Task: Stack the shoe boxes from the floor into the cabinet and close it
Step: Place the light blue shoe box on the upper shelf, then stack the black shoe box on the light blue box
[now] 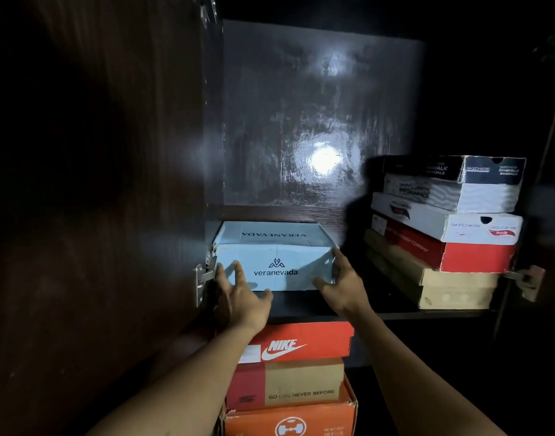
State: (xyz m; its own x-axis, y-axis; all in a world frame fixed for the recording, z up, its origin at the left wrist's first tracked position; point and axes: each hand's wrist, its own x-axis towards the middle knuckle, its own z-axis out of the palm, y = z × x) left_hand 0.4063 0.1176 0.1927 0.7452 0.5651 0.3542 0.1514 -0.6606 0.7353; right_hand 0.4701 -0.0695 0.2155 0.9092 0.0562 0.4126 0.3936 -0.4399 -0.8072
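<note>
Left hand (241, 294), right hand (342, 284): fingers straight, pressing blue box (274, 269) into cabinet (270, 121) (stacks inside already); door (96, 184) not yet closed.

This looks like a storage corner in a home. A dark wood-grain cabinet (214, 152) stands in a dim room, its door (96, 184) swung open on a metal hinge (202, 283). The shelf (301, 305) holds scuffed shoe boxes of mixed brands: a pale Veranevada box (274, 269) and an uneven stack with Skechers boxes (446, 228) on top. A Nike box (301, 341) sits underneath. Lamp glare (325, 158) shines off the glossy back panel (301, 89).
</note>
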